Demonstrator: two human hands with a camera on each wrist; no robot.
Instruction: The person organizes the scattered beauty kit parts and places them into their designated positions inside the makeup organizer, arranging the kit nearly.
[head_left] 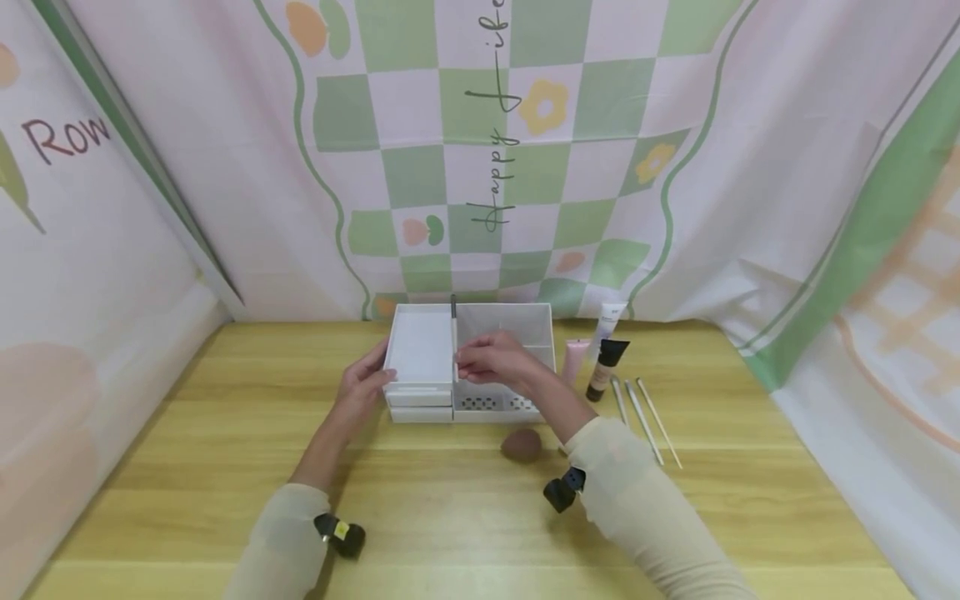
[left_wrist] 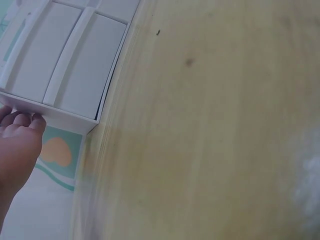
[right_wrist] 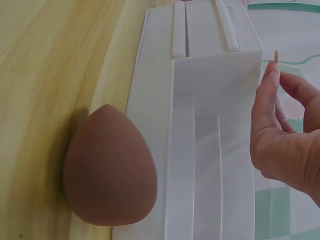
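A white desktop organizer stands at the back of the table, with two small drawers and a shallow top tray on its left part. My left hand rests against its left side, thumb at the front corner of the tray rim; fingertips touch the side wall in the left wrist view. With thumb and fingertips my right hand pinches a thin makeup brush, dark end up, upright beside the drawer part and over the open compartments. Its pale lower end pokes past the fingers in the right wrist view.
A brown makeup sponge lies in front of the organizer. To the right stand a pink tube, a black-capped foundation tube and a white tube. Three thin pale sticks lie beside them. A patterned curtain hangs behind.
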